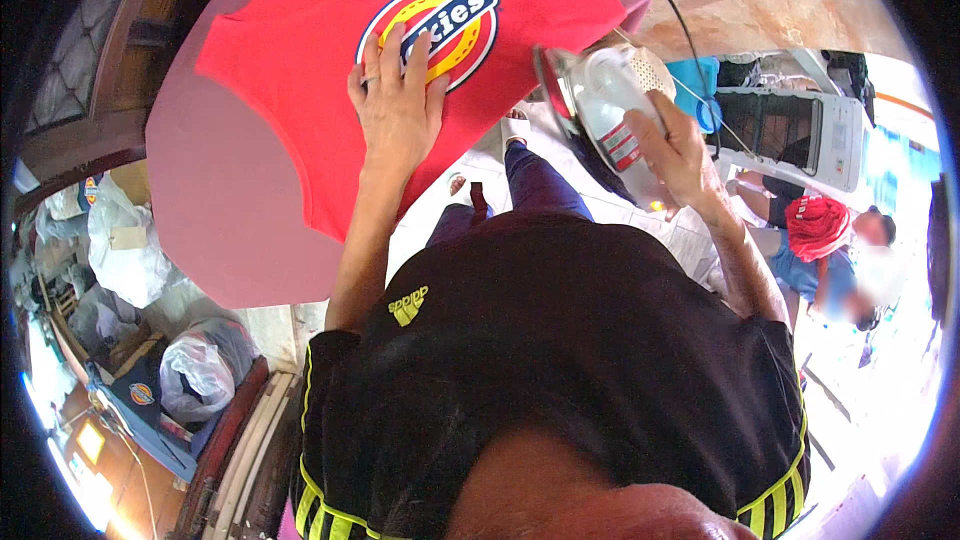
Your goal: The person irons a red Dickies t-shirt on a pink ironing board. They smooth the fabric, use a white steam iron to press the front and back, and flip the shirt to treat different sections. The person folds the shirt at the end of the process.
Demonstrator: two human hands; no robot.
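Observation:
A red T-shirt (300, 90) with a round printed emblem (455, 35) is spread on a pink-covered ironing surface (220, 210). My left hand (397, 100) lies on the shirt with its fingers spread over the emblem's left part. Off to the right, my right hand (680, 150) is wrapped round the handle of a white and grey clothes iron (605, 105). The iron is tilted, its soleplate edge turned toward the shirt's right side. Whether it touches the cloth I cannot tell.
A cord (685, 15) hangs beyond the iron. A blue container (695, 90) and a white appliance (780, 130) stand at the right. Another person (815, 250) sits low there with red cloth. Plastic bags (205, 370) are piled at the lower left.

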